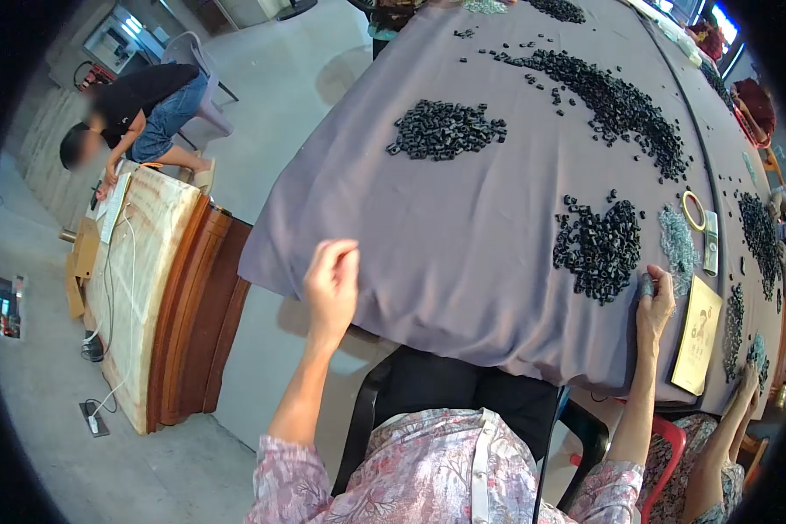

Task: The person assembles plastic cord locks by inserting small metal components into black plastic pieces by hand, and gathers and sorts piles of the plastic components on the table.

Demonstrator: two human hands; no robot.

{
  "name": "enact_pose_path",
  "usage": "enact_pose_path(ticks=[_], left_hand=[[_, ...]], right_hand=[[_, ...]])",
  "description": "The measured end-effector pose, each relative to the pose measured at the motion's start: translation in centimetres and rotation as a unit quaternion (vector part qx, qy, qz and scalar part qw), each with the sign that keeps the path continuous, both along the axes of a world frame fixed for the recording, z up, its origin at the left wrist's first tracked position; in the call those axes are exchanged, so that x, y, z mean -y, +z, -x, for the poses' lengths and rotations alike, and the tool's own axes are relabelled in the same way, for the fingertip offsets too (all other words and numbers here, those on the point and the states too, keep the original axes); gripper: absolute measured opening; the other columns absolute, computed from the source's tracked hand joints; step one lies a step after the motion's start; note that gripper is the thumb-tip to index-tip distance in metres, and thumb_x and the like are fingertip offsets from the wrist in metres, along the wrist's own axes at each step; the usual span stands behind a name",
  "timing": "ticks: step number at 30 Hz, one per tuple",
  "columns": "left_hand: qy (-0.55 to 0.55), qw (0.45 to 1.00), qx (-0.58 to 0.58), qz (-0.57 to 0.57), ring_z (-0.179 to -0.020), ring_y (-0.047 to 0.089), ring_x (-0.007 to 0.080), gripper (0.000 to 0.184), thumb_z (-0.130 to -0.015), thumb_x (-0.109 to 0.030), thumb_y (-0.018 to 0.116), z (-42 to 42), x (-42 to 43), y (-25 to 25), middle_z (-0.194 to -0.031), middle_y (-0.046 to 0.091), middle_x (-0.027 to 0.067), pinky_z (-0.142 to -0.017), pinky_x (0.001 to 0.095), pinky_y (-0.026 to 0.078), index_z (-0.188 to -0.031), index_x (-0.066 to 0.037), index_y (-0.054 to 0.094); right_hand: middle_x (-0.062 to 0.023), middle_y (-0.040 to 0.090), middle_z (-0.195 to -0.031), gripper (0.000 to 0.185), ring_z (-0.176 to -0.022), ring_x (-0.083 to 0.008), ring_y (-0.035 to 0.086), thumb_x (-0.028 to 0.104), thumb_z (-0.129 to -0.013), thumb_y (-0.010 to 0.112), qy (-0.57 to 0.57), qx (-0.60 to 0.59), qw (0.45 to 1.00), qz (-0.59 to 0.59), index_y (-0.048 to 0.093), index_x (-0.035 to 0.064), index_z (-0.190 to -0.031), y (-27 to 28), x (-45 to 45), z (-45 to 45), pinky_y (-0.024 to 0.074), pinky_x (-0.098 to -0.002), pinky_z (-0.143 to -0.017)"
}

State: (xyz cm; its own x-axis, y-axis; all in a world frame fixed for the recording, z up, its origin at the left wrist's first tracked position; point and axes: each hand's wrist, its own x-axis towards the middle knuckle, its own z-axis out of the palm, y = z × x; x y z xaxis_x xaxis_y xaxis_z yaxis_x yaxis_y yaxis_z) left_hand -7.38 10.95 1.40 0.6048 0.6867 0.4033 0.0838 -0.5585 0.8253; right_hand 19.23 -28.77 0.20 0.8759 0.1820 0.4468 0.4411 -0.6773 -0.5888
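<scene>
My left hand (332, 281) is raised near the front left edge of the grey cloth, its fingers curled together; whatever it may hold is too small to make out. On the right, my right hand (655, 301) rests by the cloth beside a pile of small black pieces (596, 249), fingers bent together with something greyish at the fingertips. Just beyond that hand lies a heap of clear bluish pieces (677, 237). A yellow booklet (697, 336) lies to its right. Another black pile (445, 130) sits farther back, left of a long spread of black pieces (616, 100).
A tape roll (693, 210) and a small packet (711, 244) lie on the grey cloth (428, 236). Another person's hands (749, 384) are at the right edge. One person (153, 105) bends over a marble-topped counter (153, 210) at left. Black chair arms flank my body.
</scene>
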Motion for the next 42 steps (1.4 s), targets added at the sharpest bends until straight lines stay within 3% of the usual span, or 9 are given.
enact_pose_path(ticks=[5, 8, 15, 22, 25, 27, 30, 35, 42], left_hand=[[-0.07, 0.993, -0.021, -0.095, -0.073, 0.059, 0.028, 0.006, -0.081, 0.0, 0.06, -10.3, -2.1, -0.5, -0.082, 0.058, 0.0121, -0.064, 0.0365, 0.047, -0.087, -0.001, 0.059], [-0.042, 0.988, -0.048, -0.14, -0.079, 0.06, 0.0308, 0.008, -0.08, -0.003, 0.062, -15.0, -4.3, -1.8, -0.087, 0.059, 0.0121, -0.067, 0.041, 0.048, -0.088, -0.003, 0.06], [0.002, 0.964, -0.23, -0.135, -0.094, 0.057, 0.0323, 0.018, -0.08, -0.012, 0.066, -17.7, -5.2, -2.2, -0.1, 0.055, 0.013, -0.078, 0.0433, 0.047, -0.096, -0.006, 0.059], [-0.016, 0.957, -0.24, -0.162, -0.095, 0.056, 0.0343, 0.017, -0.085, -0.015, 0.061, -16.9, -5.1, -2.3, -0.099, 0.055, 0.0152, -0.081, 0.0438, 0.045, -0.096, -0.004, 0.057], [-0.022, 0.97, -0.162, -0.178, -0.083, 0.061, 0.0282, 0.016, -0.088, -0.016, 0.057, -15.6, -3.7, -1.8, -0.09, 0.059, 0.0122, -0.07, 0.0386, 0.049, -0.096, -0.003, 0.057], [-0.083, 0.989, -0.108, 0.061, -0.072, 0.06, 0.0183, 0.017, -0.091, -0.02, 0.056, -14.0, -1.2, -0.4, -0.085, 0.061, 0.0083, -0.059, 0.0312, 0.048, -0.095, -0.004, 0.059], [-0.195, 0.923, 0.002, 0.332, -0.059, 0.057, 0.0073, 0.02, -0.094, -0.021, 0.054, -11.5, 4.2, -0.3, -0.081, 0.062, 0.0051, -0.047, 0.0206, 0.043, -0.098, -0.002, 0.059], [-0.232, 0.881, 0.033, 0.411, -0.06, 0.056, 0.005, 0.017, -0.09, -0.014, 0.061, -8.2, 10.3, -1.3, -0.077, 0.063, 0.0028, -0.05, 0.0181, 0.044, -0.101, -0.002, 0.064], [-0.247, 0.909, 0.028, 0.335, -0.063, 0.056, 0.005, 0.016, -0.085, -0.007, 0.065, -7.1, 11.2, -1.1, -0.083, 0.063, 0.0016, -0.052, 0.017, 0.045, -0.1, -0.002, 0.067]], right_hand=[[-0.0117, 0.057, -0.089, 0.034, -0.086, -0.0252, 0.057, -0.016, -0.069, 0.043, 0.034, 0.008, 0.999, 0.021, 0.058, -0.0019, -0.096, -0.1, 0.4, -0.2, 0.0454, -0.0309, -0.08], [-0.0137, 0.057, -0.089, 0.033, -0.086, -0.0279, 0.057, -0.016, -0.068, 0.044, 0.041, 0.024, 0.998, 0.033, 0.057, -0.0024, -0.096, -0.1, 0.3, -0.2, 0.0458, -0.0323, -0.081], [-0.0132, 0.057, -0.088, 0.025, -0.081, -0.0269, 0.058, -0.013, -0.075, 0.05, 0.032, 0.042, 0.997, 0.054, 0.058, -0.0012, -0.096, 0.5, -0.2, -0.1, 0.0464, -0.0319, -0.075], [-0.0131, 0.057, -0.089, 0.023, -0.082, -0.0265, 0.058, -0.011, -0.077, 0.052, 0.029, 0.03, 0.998, 0.043, 0.058, -0.0012, -0.096, 0.1, 0.1, -0.3, 0.0465, -0.0315, -0.075], [-0.0135, 0.057, -0.089, 0.024, -0.083, -0.0282, 0.058, -0.01, -0.076, 0.051, 0.032, 0.037, 0.998, 0.045, 0.058, -0.0013, -0.096, 0.4, -0.1, -0.1, 0.0463, -0.0328, -0.077], [-0.0139, 0.057, -0.09, 0.025, -0.084, -0.0295, 0.058, -0.011, -0.074, 0.05, 0.029, 0.041, 0.998, 0.048, 0.058, -0.0013, -0.096, 0.6, -0.2, 0.1, 0.0459, -0.0338, -0.079], [-0.0149, 0.057, -0.09, 0.026, -0.085, -0.0325, 0.057, -0.009, -0.074, 0.051, 0.024, 0.05, 0.997, 0.055, 0.058, -0.0008, -0.097, 0.2, 0.2, -0.3, 0.0453, -0.0352, -0.08], [0.0028, 0.053, -0.08, 0.012, -0.077, -0.0054, 0.05, -0.002, -0.088, 0.054, -0.023, -0.031, 0.986, -0.16, 0.06, 0.0023, -0.097, 0.8, -1.9, 2.3, 0.0431, -0.0209, -0.069], [-0.0011, 0.058, -0.086, 0.022, -0.08, -0.0081, 0.058, -0.01, -0.08, 0.059, 0.192, -0.234, 0.926, -0.227, 0.059, 0.0022, -0.098, 2.6, -11.4, 11.1, 0.0467, -0.0222, -0.072]])
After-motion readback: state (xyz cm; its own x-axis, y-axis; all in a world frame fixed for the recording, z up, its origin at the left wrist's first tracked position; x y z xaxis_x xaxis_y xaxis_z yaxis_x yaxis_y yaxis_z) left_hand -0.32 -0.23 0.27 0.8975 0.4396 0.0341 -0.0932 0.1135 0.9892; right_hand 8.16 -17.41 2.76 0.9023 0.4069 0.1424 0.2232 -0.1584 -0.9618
